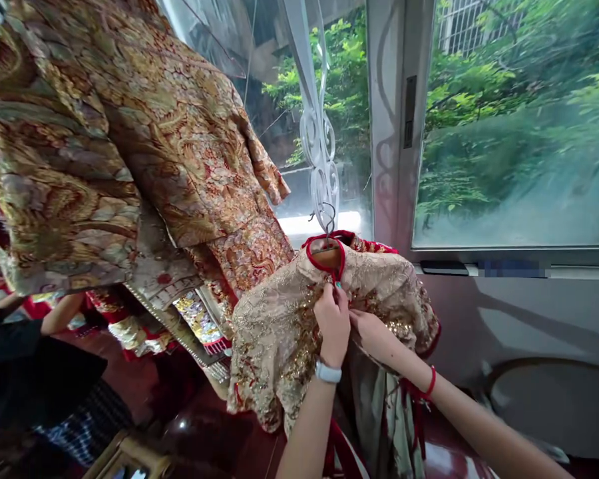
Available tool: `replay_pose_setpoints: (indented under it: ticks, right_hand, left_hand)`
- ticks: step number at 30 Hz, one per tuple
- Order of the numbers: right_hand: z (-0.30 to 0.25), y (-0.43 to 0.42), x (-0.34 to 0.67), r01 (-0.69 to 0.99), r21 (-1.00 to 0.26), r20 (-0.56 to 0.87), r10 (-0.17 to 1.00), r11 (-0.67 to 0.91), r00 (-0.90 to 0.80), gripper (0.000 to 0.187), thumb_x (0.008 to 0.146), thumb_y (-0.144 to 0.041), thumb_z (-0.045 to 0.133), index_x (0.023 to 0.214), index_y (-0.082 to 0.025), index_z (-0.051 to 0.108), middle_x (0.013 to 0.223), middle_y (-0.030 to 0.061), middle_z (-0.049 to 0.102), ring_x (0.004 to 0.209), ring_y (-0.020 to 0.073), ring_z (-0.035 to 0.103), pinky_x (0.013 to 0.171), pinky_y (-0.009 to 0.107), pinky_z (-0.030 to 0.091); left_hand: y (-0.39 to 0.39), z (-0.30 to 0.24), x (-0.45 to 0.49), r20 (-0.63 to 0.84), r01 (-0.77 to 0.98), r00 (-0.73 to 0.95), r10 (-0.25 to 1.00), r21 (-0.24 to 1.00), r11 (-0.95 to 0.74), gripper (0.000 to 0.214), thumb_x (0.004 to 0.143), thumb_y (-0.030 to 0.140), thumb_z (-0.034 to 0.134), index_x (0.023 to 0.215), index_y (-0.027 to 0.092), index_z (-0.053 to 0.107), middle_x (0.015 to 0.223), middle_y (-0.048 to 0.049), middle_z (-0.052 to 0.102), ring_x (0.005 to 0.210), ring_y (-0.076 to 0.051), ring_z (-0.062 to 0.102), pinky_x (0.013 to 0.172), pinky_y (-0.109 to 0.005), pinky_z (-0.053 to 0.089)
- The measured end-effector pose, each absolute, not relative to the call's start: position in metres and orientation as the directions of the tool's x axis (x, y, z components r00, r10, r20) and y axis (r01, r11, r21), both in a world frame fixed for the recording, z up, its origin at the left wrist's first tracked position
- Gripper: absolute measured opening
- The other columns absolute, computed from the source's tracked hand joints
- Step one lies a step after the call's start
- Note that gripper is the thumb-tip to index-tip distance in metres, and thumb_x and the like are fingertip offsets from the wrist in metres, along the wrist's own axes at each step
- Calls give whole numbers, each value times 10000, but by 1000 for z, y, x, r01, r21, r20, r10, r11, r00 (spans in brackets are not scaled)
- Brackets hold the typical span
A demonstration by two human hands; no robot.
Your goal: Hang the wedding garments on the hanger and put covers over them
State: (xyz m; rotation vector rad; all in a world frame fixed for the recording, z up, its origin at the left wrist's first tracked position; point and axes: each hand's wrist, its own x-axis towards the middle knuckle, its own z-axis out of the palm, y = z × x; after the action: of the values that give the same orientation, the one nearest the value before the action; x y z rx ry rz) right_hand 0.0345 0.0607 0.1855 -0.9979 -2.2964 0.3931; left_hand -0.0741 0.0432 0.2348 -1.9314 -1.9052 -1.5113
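Observation:
An embroidered beige jacket (274,319) with gold beading and red piping hangs by a wire hanger (328,219) from a white scrolled stand (317,143). My left hand (332,322), below a white watch, pinches the jacket's front edge just under the red-trimmed collar. Close to it on the right, my right hand (374,336), with a red bracelet on the wrist, has its fingers closed on the front opening a little lower. My fingers hide whatever fastening lies there. Pale cloth hangs beneath the jacket.
Large gold brocade garments (180,133) hang at the left, with more red and gold clothes below. A person in dark clothes (34,372) is at the lower left beside a wooden chair (130,459). Behind stand windows (519,166) and a sill holding a dark flat object (444,268).

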Motion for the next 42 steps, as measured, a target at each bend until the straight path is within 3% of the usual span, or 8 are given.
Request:
replay_pose_setpoints:
  ticks: [8,10,14,19,26,32,37,42]
  right_hand:
    - [201,48,61,474,-518,459,699,712,-548,188,907,-200,484,1065,-205,585,1038,86,660,957,226,640,846,363,521]
    - [219,47,72,451,-471,623,648,758,-438,178,919,-213,476,1069,-226,572,1016,69,658,934,216,634,828,353,520]
    - [279,76,96,628,-251,864,463,737,-198,343,883,-402,597,1166,-216,543,1129,124,623,1077,303,571,940,456,452]
    - [325,145,95,709,-88,553,626,700,-550,582,861,-580,592,1258,-159,525,995,142,673,855,294,617,753,408,449]
    - [319,172,86,597,-271,383,653,755,-653,570,983,-533,346,1134,-58,622,946,197,693,784,199,610,685,334,378]
    - [316,142,74,748,-244,433,759,618,-486,501,953,-579,347,898,-155,608,862,156,687,725,245,588,623,322,345]
    - [313,108,57,843,-289,448,842,454,-301,565,910,-673,250,845,-204,559,764,113,647,639,244,525,545,306,246]
    - [316,101,58,791,-374,442,843,484,-307,570,881,-732,229,661,-227,375,665,76,576,588,192,442,556,302,229]
  left_hand:
    - [0,240,-102,521,623,-40,853,681,-386,187,959,290,408,962,205,574,866,-41,672,772,-160,629,713,-268,475]
    - [-39,204,-119,614,647,-137,777,650,-399,184,946,299,405,971,210,565,860,-49,639,774,-165,611,715,-286,493]
    - [-113,82,-147,767,807,-526,368,587,-70,279,805,397,598,969,216,465,839,-31,520,778,-208,579,707,-367,517]
    - [-129,1,-169,635,848,-527,566,438,299,448,808,395,618,1144,131,480,1060,-161,591,1005,-318,600,835,-488,512]
    - [-115,25,-207,403,791,-540,739,542,283,293,924,260,428,1121,121,596,1013,-151,678,961,-273,639,882,-465,519]
    - [-136,74,-220,421,605,-631,652,793,73,282,937,295,418,1075,166,627,1064,-119,705,993,-221,666,897,-375,532]
    - [-145,111,-128,486,632,-482,729,769,-95,259,955,291,444,1074,185,648,1021,-110,710,949,-214,665,867,-348,533]
    - [-125,74,-63,435,646,-429,792,760,-67,184,919,135,433,899,188,607,836,-65,656,767,-178,619,726,-284,512]
